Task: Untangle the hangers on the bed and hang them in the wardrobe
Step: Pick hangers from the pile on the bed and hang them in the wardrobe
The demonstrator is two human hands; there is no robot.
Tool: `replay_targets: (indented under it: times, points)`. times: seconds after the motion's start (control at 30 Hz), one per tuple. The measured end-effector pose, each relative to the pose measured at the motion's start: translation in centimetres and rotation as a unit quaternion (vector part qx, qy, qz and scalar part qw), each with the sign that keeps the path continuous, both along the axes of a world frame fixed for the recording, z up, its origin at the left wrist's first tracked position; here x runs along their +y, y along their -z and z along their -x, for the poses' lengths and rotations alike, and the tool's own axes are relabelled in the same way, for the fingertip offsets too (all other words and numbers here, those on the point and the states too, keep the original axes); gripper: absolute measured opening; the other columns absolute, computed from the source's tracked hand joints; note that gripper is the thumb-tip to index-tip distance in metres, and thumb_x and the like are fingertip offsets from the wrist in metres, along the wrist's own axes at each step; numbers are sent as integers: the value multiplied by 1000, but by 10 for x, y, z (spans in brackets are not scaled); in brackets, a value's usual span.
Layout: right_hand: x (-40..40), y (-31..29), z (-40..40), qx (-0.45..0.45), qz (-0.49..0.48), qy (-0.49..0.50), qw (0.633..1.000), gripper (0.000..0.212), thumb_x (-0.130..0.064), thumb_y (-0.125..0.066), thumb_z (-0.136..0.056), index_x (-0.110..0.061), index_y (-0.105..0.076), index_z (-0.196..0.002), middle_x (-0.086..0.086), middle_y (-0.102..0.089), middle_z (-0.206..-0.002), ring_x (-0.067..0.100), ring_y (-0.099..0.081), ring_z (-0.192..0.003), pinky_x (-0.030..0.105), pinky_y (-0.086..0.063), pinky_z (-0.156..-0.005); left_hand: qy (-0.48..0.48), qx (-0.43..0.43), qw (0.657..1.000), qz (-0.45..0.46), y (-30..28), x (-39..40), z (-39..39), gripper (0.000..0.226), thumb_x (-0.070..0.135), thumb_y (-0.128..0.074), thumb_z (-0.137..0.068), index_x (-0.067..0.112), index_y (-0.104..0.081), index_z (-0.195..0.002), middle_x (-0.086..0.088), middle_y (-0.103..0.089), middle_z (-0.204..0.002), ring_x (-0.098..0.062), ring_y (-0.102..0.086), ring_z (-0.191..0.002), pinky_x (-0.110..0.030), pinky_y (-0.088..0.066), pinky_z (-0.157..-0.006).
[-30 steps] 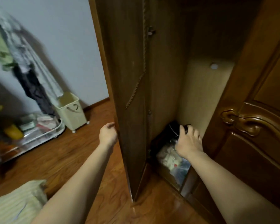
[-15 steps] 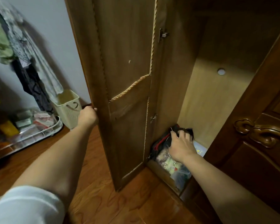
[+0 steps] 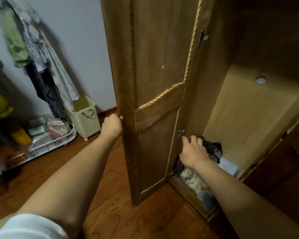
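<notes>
Left hand gripped wardrobe door edge, fingers curled round it. Right hand rested on dark bundle inside wardrobe, fingers slightly spread.

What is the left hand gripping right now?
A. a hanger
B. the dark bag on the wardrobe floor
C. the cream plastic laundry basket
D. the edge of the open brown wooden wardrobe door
D: the left hand curls round the edge of the open brown wooden wardrobe door.

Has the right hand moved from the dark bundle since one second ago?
Yes. The right hand has lifted off the dark bundle and shifted left, toward the door's lower hinge.
</notes>
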State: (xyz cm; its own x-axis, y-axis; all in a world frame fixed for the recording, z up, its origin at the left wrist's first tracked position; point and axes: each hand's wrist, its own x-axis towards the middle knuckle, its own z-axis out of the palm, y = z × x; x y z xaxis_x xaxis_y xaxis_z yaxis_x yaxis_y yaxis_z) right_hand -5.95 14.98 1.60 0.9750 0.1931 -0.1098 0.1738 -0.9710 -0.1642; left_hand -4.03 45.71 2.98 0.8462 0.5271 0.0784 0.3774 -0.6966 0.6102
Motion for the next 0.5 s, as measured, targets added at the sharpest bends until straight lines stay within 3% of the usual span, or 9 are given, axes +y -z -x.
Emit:
replay_targets:
  times: [0.07,0.17,0.23,0.3,0.37,0.5]
  points:
    - [23,2,-7,-3,0,-24,1000,64,-32,-55,-92,-21,-27,-148,11,-30,-145,35,-28,-133,47,-36,-108,5,3,1000,21,0,3,2,31,37,-44,-102,17,-67,-109,-12,-69,-106,-37,-64,-105,-40,-49,-86]
    - [58,18,-15,17,3,-65,998,64,-33,-55,-93,-20,-27,-149,11,-30,-148,35,-28,-135,47,-37,-108,8,26,999,32,6,0,10,34,42,-41,-102,23,-65,-115,-10,-69,-114,-36,-61,-113,-55,-44,-103]
    - [75,32,-21,37,8,-99,994,62,-32,-54,-94,-19,-30,-149,11,-32,-148,34,-31,-135,46,-39,-107,12,59,998,30,20,-9,20,46,43,-41,-102,19,-52,-139,-12,-60,-135,-34,-55,-126,-50,-43,-106]
    - [104,56,-31,73,18,-155,985,56,-31,-52,-96,-17,-34,-147,11,-35,-148,33,-34,-135,45,-41,-106,-18,91,995,47,51,-4,46,56,42,-43,-102,14,-39,-149,-12,-52,-145,-32,-49,-132,-44,-43,-107]
    - [130,76,-32,115,29,-206,971,53,-30,-50,-98,-16,-37,-147,11,-36,-148,33,-37,-135,45,-43,-105,-64,129,986,82,85,0,88,50,38,-45,-102,13,-46,-145,-11,-57,-140,-31,-53,-129,-41,-46,-105]
    - [186,119,-15,176,71,-331,924,52,-28,-47,-98,-17,-35,-148,11,-37,-148,34,-41,-134,44,-43,-105,-204,189,949,149,144,-1,199,32,33,-48,-98,13,-66,-114,-12,-70,-115,-34,-64,-109,-42,-53,-91]
